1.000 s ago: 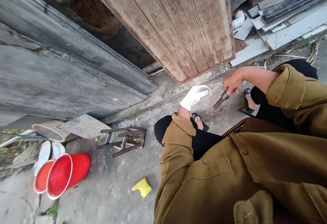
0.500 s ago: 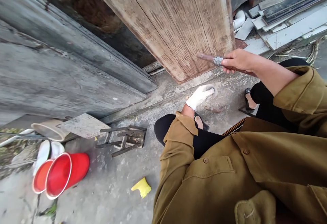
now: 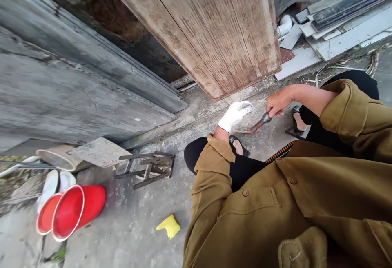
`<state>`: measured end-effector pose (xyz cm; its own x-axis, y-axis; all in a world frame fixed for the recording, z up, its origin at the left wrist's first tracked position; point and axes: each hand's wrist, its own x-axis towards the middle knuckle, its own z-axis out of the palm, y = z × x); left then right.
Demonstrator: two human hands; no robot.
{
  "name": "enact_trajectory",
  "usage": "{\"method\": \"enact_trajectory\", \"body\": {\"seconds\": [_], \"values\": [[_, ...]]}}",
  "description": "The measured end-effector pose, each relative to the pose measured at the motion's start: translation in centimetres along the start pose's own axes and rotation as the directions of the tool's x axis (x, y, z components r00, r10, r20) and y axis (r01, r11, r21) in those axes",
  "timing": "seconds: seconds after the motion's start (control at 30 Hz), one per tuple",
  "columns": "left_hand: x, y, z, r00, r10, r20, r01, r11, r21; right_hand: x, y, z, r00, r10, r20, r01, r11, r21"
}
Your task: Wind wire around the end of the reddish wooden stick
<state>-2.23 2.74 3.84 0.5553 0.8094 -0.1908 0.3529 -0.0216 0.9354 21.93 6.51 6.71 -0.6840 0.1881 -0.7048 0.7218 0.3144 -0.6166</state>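
My right hand (image 3: 278, 100) is wrapped round a brown stick-like tool (image 3: 257, 126) with silvery wire (image 3: 266, 118) wound about it. Its far end slants down to the left, over the concrete. A thin reddish-brown piece (image 3: 243, 131) lies on the ground by that end; whether the two touch, I cannot tell. My left hand (image 3: 233, 116), in a white glove, is closed with curled fingers to the left of the tool. A greyish edge shows at its fingertips, too unclear to name. Beyond both hands stands a worn wooden panel (image 3: 211, 35).
Red buckets (image 3: 92, 207) lie tipped at the lower left, near a small wooden stool (image 3: 150, 170). A yellow scrap (image 3: 170, 226) lies on the concrete. Stacked boards (image 3: 352, 47) and a white pipe (image 3: 285, 26) are at the upper right. A grey wall panel (image 3: 76, 92) stands left.
My right hand has come down and slightly left, swinging the tool from in front of the wooden panel to low over the ground. My gloved left hand has shifted slightly left.
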Motion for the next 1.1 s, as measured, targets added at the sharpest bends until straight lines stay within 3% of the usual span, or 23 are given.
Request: {"method": "enact_trajectory", "body": {"seconds": [0.07, 0.1, 0.17, 0.2, 0.3, 0.37, 0.43, 0.57, 0.67, 0.77, 0.83, 0.9, 1.0, 1.1], "values": [[0.2, -0.2, 0.2, 1.0, -0.013, 0.015, 0.013, 1.0, -0.004, -1.1, -0.5, 0.0, 0.988, -0.102, 0.115, 0.076, 0.975, 0.209], [0.4, -0.4, 0.3, 1.0, -0.015, 0.014, 0.015, 1.0, -0.011, -1.8, -0.7, -0.2, 0.987, -0.129, 0.1, 0.092, 0.947, 0.309], [0.7, -0.8, 0.5, 0.999, -0.023, -0.035, 0.022, 0.999, -0.038, -3.3, -0.7, -0.8, 0.988, -0.148, -0.051, 0.155, 0.886, 0.437], [0.8, -1.1, 0.6, 0.998, -0.031, -0.061, 0.028, 0.998, -0.057, -4.0, -0.6, -1.1, 0.97, -0.147, -0.196, 0.223, 0.859, 0.46], [1.0, -1.5, 0.8, 0.996, -0.053, -0.077, 0.045, 0.994, -0.097, -5.0, 0.1, -2.0, 0.828, -0.019, -0.561, 0.331, 0.823, 0.461], [0.9, -1.3, 0.9, 0.998, -0.049, -0.026, 0.046, 0.995, -0.09, -4.5, 0.5, -2.2, 0.749, 0.081, -0.658, 0.311, 0.834, 0.456], [0.8, -0.9, 1.1, 0.999, -0.047, 0.028, 0.049, 0.997, -0.056, -3.4, 0.6, -2.3, 0.72, 0.155, -0.676, 0.209, 0.881, 0.425], [0.8, -0.1, 1.6, 0.996, -0.012, 0.093, 0.0, 0.993, 0.12, -0.4, 0.1, -1.7, 0.758, 0.223, -0.613, -0.207, 0.973, 0.099], [0.8, -0.1, 1.6, 0.996, -0.013, 0.089, -0.008, 0.974, 0.228, 1.1, -0.2, -0.8, 0.862, 0.24, -0.447, -0.348, 0.921, -0.176], [0.8, -0.2, 1.1, 0.997, -0.019, 0.074, 0.001, 0.972, 0.236, 1.3, 0.0, 0.0, 0.975, 0.181, -0.13, -0.204, 0.959, -0.195], [0.7, -0.2, 0.8, 0.999, -0.022, 0.048, 0.011, 0.979, 0.206, 0.7, 0.1, 0.1, 0.998, 0.06, 0.015, -0.059, 0.995, -0.075], [0.8, -0.3, 0.4, 0.999, -0.03, 0.024, 0.026, 0.989, 0.144, -0.3, 0.1, -0.2, 0.994, -0.078, 0.073, 0.073, 0.995, 0.067], [0.9, -0.5, 0.2, 0.998, -0.049, -0.046, 0.05, 0.999, 0.002, -2.2, -0.2, -1.0, 0.981, -0.192, -0.015, 0.19, 0.954, 0.231], [1.0, -0.7, 0.6, 0.989, -0.104, -0.109, 0.083, 0.98, -0.18, -3.9, -0.3, -1.3, 0.948, -0.141, -0.286, 0.24, 0.907, 0.347]]}}
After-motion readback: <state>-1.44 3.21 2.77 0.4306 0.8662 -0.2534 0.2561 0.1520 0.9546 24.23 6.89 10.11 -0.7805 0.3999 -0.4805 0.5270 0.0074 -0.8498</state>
